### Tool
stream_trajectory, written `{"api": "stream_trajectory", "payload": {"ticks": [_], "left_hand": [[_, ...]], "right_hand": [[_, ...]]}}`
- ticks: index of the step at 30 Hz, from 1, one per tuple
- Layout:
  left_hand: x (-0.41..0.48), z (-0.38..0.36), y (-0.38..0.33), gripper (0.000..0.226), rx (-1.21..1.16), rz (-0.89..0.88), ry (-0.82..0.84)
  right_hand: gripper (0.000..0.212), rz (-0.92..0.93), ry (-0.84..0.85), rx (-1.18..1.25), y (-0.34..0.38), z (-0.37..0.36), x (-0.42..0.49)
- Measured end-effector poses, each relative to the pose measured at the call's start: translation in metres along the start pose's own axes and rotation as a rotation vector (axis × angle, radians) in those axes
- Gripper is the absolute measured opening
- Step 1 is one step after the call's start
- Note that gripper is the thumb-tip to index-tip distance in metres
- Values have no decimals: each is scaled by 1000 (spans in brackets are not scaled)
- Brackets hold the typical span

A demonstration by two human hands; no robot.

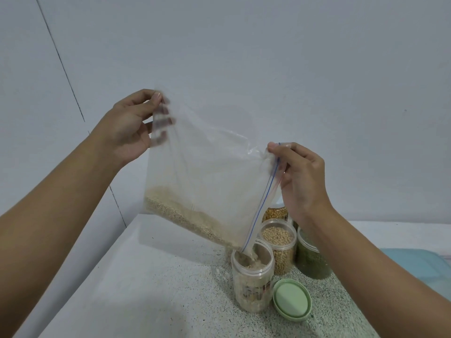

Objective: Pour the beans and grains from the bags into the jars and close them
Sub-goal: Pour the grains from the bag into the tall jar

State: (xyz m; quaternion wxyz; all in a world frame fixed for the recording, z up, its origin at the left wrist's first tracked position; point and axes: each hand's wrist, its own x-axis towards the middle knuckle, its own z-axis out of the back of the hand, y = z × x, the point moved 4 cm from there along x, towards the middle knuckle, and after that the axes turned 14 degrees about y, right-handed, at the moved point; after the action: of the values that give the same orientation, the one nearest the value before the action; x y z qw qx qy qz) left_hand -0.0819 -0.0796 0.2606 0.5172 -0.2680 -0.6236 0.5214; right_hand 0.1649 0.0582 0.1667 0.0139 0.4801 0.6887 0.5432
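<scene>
A clear zip bag with pale grain in its lower edge hangs tilted above the counter. My left hand pinches its raised bottom corner. My right hand pinches the blue-lined zip edge. The bag's low corner sits in the mouth of an open clear jar, and grain streams into it; the jar is well over half full. A green lid lies flat on the counter right beside that jar.
Behind the open jar stand an open jar of yellow beans, a jar of green beans and a jar of orange-yellow grains. The speckled counter runs to a wall on the left. A blue cloth lies at right.
</scene>
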Motion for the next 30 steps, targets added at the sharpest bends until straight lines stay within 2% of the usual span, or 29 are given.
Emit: {"api": "stream_trajectory", "payload": {"ticks": [30], "left_hand": [[5, -11, -3, 18, 7, -9, 14]], "right_hand": [[26, -6, -8, 0, 1, 6, 3]]}}
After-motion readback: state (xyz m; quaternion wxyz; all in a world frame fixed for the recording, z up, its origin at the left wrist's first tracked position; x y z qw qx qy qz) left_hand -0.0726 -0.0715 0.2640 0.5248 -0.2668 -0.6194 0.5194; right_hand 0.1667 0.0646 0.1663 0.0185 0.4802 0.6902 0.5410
